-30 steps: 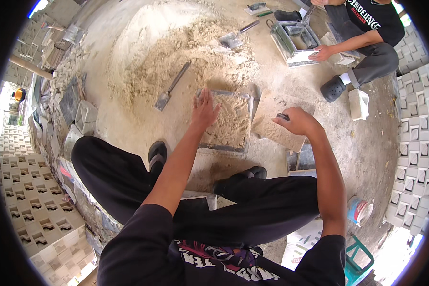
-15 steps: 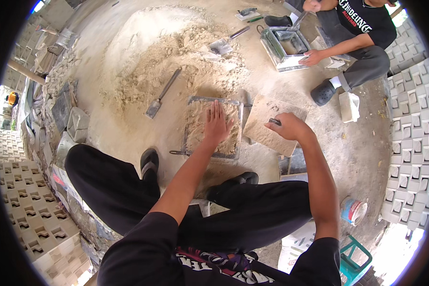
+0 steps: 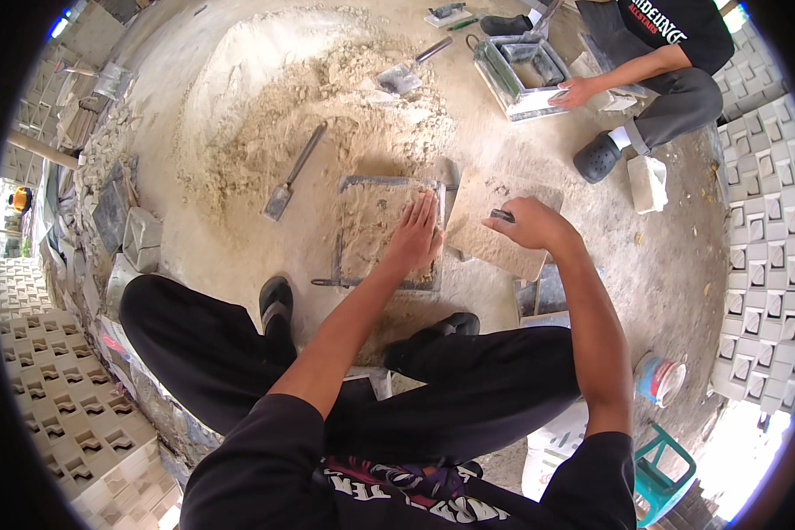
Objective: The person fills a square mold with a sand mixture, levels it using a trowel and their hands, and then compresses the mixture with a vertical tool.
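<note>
I see my left hand [image 3: 415,237] lying flat in the centre of the frame, fingers together and stretched toward the top, palm pressed on the sandy fill inside a rectangular metal mould [image 3: 382,231]. The mould sits on the ground just above my feet, its long axis running roughly top to bottom with a slight lean, and a thin handle sticks out from its lower left corner.

My right hand [image 3: 526,225] is just right of centre, fingers curled around a small dark handle on a flat board [image 3: 496,231] dusted with the same mix. The board lies touching the mould's right edge, tilted so its long side slants from upper right to lower left.

Above the mould spreads a sand pile [image 3: 300,97], with a trowel [image 3: 291,175] lying on its lower slope, blade toward the lower left. Another person [image 3: 654,62] in the upper right holds a second mould [image 3: 519,75].
</note>
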`<state>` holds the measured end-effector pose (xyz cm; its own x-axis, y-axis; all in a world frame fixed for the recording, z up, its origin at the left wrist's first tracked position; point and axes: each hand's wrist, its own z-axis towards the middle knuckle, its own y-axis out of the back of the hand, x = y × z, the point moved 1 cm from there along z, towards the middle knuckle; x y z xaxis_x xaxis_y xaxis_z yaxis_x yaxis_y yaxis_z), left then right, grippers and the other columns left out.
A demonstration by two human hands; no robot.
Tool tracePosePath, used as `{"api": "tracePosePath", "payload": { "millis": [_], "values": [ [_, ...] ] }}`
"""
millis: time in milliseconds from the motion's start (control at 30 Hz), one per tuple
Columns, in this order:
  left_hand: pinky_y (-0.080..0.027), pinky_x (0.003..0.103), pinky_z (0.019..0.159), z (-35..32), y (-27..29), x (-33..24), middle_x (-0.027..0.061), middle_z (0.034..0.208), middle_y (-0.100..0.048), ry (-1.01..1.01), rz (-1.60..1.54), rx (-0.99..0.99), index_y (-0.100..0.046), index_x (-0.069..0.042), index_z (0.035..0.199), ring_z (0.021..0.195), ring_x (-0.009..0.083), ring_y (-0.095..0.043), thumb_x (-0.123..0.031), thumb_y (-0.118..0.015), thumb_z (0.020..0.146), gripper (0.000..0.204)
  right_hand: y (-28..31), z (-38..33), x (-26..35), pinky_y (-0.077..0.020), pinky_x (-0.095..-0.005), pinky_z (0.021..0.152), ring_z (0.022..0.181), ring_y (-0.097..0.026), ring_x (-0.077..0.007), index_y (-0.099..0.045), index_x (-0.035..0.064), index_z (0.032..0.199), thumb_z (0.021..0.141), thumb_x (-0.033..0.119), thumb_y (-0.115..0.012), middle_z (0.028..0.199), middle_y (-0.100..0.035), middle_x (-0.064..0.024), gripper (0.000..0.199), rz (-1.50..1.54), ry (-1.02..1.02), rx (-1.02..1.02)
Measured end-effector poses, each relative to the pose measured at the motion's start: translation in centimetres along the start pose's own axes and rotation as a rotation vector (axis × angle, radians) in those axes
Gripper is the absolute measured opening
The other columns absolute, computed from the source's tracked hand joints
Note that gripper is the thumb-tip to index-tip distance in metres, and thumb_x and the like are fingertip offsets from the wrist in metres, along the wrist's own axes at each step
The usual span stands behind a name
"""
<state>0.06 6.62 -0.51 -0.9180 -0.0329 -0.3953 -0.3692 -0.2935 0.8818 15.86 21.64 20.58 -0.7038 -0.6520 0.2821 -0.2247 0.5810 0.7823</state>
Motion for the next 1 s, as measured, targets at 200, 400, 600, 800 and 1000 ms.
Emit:
{"api": "tracePosePath", "payload": {
  "millis": [200, 400, 600, 800, 1000],
  "values": [
    [-0.019, 0.046, 0.118, -0.6, 1.4, -0.1, 0.0195, 0.156, -0.024, -0.036, 0.087, 0.040, -0.024, 0.004, 0.148, 0.145, 0.0311, -0.024, -0.037, -0.040, 0.098, 0.067, -0.4, 0.0, -0.4, -0.0503, -0.0459, 0.077, 0.086, -0.064, -0.0415, -0.068, -0.0032, 0.088, 0.089, 0.052, -0.059, 0.088, -0.067, -0.0258, 0.056, -0.004, 0.035, -0.047],
    [-0.016, 0.048, 0.118, -2.9, 2.1, -1.9, 0.0183, 0.156, -0.024, -0.045, 0.170, 0.105, -0.023, 0.002, 0.149, 0.145, 0.0295, -0.024, -0.041, -0.039, 0.099, 0.068, -1.0, -0.3, -1.5, -0.0507, -0.0460, 0.080, 0.090, -0.065, -0.0409, -0.068, -0.0024, 0.093, 0.089, 0.054, -0.058, 0.092, -0.067, -0.0253, 0.058, -0.027, -0.006, -0.024],
    [-0.013, 0.047, 0.119, -4.6, 1.5, -2.0, 0.0202, 0.157, -0.021, -0.073, 0.091, 0.197, -0.019, 0.003, 0.150, 0.146, 0.0319, -0.018, -0.043, -0.038, 0.099, 0.072, -0.4, -0.7, -1.1, -0.0508, -0.0452, 0.082, 0.092, -0.065, -0.0411, -0.068, -0.0021, 0.097, 0.090, 0.055, -0.057, 0.095, -0.068, -0.0252, 0.058, -0.029, -0.016, -0.021],
    [-0.012, 0.045, 0.120, -9.2, 2.4, -2.5, 0.0193, 0.157, -0.020, -0.182, 0.021, 0.338, -0.018, 0.002, 0.150, 0.147, 0.0302, -0.017, -0.047, -0.038, 0.098, 0.074, -1.2, -1.2, -1.7, -0.0499, -0.0446, 0.072, 0.079, -0.064, -0.0419, -0.068, -0.0033, 0.086, 0.089, 0.049, -0.061, 0.082, -0.066, -0.0263, 0.053, -0.005, 0.034, -0.122],
    [-0.011, 0.045, 0.120, -9.1, 4.8, -0.9, 0.0158, 0.157, -0.022, -0.275, 0.095, 0.376, -0.021, 0.002, 0.150, 0.148, 0.0267, -0.016, -0.049, -0.038, 0.098, 0.075, -0.8, -1.1, -0.9, -0.0505, -0.0454, 0.085, 0.096, -0.064, -0.0408, -0.067, -0.0043, 0.100, 0.089, 0.055, -0.058, 0.099, -0.066, -0.0266, 0.061, -0.056, -0.008, -0.034]
  ]
}}
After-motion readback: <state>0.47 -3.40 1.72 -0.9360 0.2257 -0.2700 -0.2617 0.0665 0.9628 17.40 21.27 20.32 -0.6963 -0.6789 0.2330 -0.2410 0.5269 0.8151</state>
